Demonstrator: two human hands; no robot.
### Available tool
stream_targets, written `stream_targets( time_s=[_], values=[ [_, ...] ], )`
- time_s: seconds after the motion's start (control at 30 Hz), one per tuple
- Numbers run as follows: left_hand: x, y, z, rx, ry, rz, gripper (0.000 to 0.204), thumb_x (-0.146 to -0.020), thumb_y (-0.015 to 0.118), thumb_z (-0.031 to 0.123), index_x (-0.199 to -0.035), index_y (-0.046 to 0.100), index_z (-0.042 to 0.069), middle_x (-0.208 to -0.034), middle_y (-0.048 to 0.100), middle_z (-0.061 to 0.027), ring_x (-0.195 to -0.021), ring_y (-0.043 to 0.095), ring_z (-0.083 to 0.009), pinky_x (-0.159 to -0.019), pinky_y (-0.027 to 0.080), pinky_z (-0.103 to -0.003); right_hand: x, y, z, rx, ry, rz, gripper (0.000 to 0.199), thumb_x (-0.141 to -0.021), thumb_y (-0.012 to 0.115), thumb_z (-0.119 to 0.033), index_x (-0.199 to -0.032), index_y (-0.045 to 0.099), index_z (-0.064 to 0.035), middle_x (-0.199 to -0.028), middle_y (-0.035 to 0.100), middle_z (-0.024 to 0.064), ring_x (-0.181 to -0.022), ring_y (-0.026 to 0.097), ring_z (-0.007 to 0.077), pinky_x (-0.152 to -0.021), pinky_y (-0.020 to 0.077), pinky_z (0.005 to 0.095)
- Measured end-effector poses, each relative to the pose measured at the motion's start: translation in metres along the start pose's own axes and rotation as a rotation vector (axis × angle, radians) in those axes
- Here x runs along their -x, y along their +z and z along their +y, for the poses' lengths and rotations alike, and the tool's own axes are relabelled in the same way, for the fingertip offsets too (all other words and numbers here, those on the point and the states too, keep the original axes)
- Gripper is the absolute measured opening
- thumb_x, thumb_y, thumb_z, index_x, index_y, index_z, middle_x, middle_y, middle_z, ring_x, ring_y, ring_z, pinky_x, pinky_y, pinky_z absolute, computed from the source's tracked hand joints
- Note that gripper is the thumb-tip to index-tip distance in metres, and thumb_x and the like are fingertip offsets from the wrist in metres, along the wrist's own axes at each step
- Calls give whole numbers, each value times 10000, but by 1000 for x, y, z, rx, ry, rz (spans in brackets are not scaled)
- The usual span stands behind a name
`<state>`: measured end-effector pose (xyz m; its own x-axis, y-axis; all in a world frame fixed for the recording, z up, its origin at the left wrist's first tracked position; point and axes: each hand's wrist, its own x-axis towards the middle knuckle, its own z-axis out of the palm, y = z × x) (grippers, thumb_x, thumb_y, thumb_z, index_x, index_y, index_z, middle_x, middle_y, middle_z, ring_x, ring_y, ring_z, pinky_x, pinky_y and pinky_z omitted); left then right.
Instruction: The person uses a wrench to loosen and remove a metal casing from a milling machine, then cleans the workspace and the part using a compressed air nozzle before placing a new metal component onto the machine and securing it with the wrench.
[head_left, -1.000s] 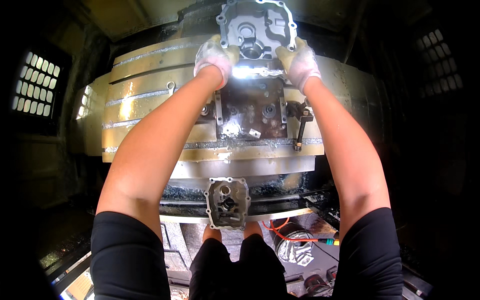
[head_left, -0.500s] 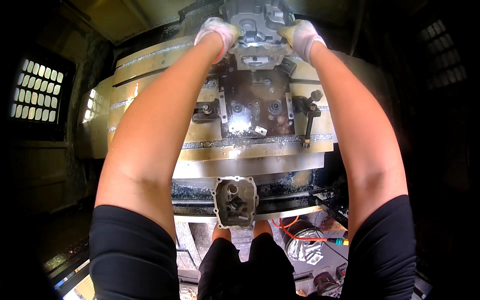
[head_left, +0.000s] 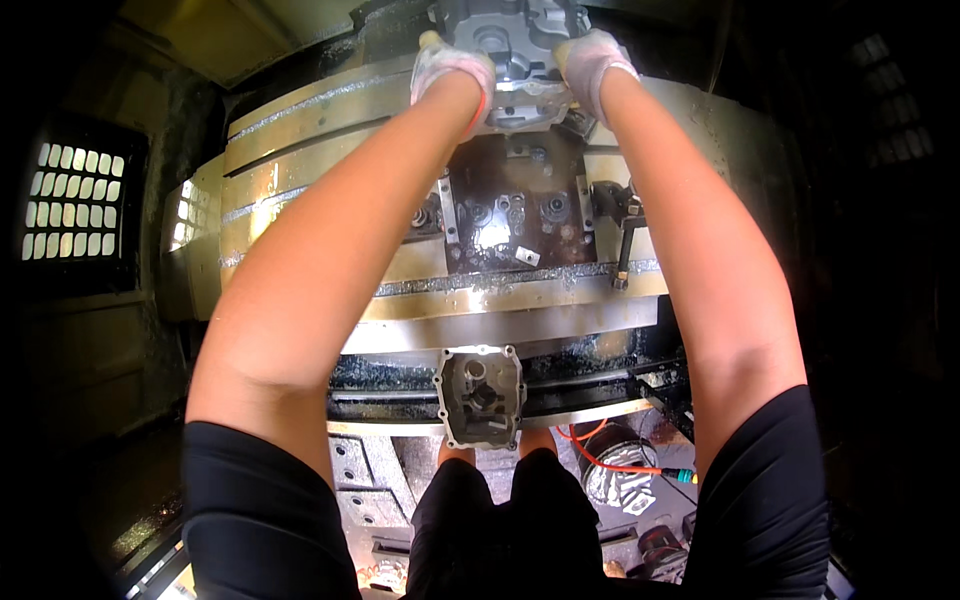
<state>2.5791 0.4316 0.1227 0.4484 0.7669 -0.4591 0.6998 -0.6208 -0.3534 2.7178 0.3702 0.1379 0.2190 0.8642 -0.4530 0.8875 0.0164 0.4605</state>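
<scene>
A grey cast-metal housing (head_left: 510,55) sits at the far end of the machine table, over the far part of a dark fixture plate (head_left: 520,185). My left hand (head_left: 452,72), in a white glove with yellowish fingertips, is at its near left side, most fingers hidden behind the hand. At its right edge, my gloved right hand (head_left: 596,68) is closed with the fingertips on the metal. Both arms reach far forward. A second open-topped housing (head_left: 482,400) with a bolt-hole rim stands at the near edge, in front of my legs.
Slotted machine table (head_left: 330,120) spans the middle. A clamp with bolts (head_left: 622,235) stands right of the fixture plate, and a small metal block (head_left: 528,256) lies on it. An orange hose (head_left: 620,468) runs near a bin of metal parts (head_left: 620,480). A lit grille window (head_left: 75,200) is left.
My left hand has shifted right and turned along the far housing's side. My right hand has moved slightly left. The view has shifted a little.
</scene>
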Motion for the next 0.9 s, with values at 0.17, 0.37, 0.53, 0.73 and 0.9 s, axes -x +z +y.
stream_targets(
  time_s=[0.17,0.37,0.53,0.73,0.9],
  values=[
    [-17,4,-2,-48,58,28,396,-962,612,238,-1345,628,138,-1379,656,-74,-1240,648,-219,-1015,489,-418,-24,20,6,40,1,-10,348,-919,721,-122,-1265,739,-87,-1251,747,67,-1161,727,234,-971,564,331],
    [-31,30,19,1167,-373,261,466,-958,585,184,-1420,543,144,-1346,668,-137,-1206,670,-304,-1037,486,-420,5,3,8,179,-26,-93,432,-939,728,-146,-1366,663,-127,-1327,699,10,-1236,670,217,-1023,524,336],
    [-8,16,-6,1292,-375,242,442,-999,483,199,-1437,491,146,-1184,676,-176,-1060,686,-298,-939,505,-412,-19,17,3,98,-45,112,336,-919,725,-136,-1253,757,-118,-1238,749,74,-1134,732,239,-913,555,337],
    [2,11,-4,1269,-350,316,507,-896,615,161,-1393,536,97,-1215,693,-216,-1125,683,-373,-955,533,-439,-50,55,6,-901,297,99,538,-896,775,-199,-1406,635,-102,-1380,680,80,-1225,690,278,-1026,536,399],
    [-20,32,-18,1192,-414,405,529,-890,634,136,-1410,546,107,-1205,697,-200,-1121,681,-344,-982,500,-409,-8,60,39,-1831,70,101,825,-868,820,-335,-1542,446,-42,-1444,615,187,-1247,667,310,-1050,527,402]
  ],
)
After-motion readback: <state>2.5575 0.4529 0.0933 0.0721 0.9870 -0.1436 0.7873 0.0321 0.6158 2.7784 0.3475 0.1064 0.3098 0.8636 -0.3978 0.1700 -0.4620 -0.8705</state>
